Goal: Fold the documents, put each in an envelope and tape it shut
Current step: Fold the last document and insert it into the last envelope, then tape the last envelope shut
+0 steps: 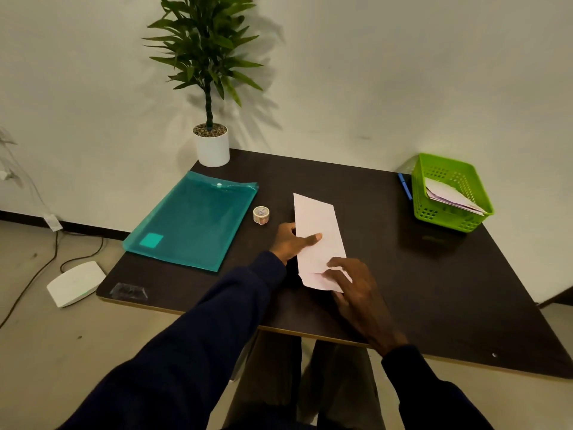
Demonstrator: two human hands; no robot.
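Observation:
A long white envelope (316,221) lies on the dark table (403,274), its near flap end pointing toward me. My left hand (291,242) grips its left edge, thumb lying on top of the paper. My right hand (350,282) rests on the near end, fingers pressing on the flap area where a paper edge shows. A small roll of patterned tape (261,215) stands just left of the envelope, apart from both hands.
A teal plastic document folder (192,221) lies at the left. A green basket (449,193) holding envelopes sits at the back right, with a blue pen (405,186) beside it. A potted plant (212,144) stands at the back corner. A white device (76,282) lies on the floor.

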